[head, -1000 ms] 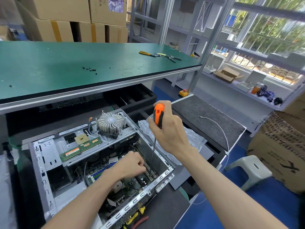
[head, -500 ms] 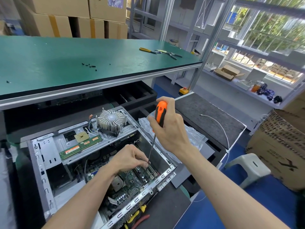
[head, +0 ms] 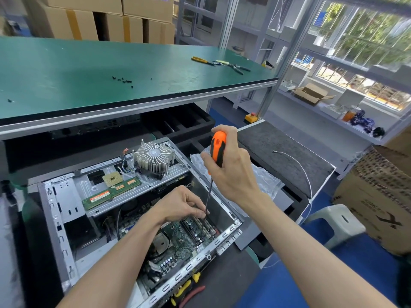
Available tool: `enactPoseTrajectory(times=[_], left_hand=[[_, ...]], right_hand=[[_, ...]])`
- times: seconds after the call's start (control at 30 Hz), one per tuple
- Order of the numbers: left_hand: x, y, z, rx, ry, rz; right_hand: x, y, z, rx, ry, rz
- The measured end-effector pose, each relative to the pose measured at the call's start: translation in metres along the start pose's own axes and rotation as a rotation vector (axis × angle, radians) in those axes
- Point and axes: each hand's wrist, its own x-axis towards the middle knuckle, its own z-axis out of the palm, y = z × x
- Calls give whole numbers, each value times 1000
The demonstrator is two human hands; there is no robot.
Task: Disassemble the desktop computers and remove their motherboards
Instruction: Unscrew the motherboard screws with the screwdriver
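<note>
Right hand [head: 226, 172] wraps the screwdriver [head: 218, 150], left hand [head: 182, 204] pinches its shaft. The motherboard [head: 178, 236] looks stiff but fragile, so I'd lift by the edges.

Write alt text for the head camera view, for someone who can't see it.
A person's right hand grips an orange-handled screwdriver whose shaft reaches down to the motherboard inside an open computer case, while the left hand pinches the shaft near its tip. A heatsink and memory stick rest on the case's frame, below a green workbench.
</note>
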Motion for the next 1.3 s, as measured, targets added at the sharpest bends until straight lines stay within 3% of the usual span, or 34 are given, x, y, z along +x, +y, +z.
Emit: enactPoseTrajectory(times=[0.23,0.6,1.3], left_hand=[[4,0,5,-2,-55,64],[12,-2,15,116,-93,20],[10,0,13,268,-55,63]], right_hand=[[0,-1,-2,-7,-11,-7],[-7,5,2,-45,-37,-29],[-8,5,4,-62,-25,28]])
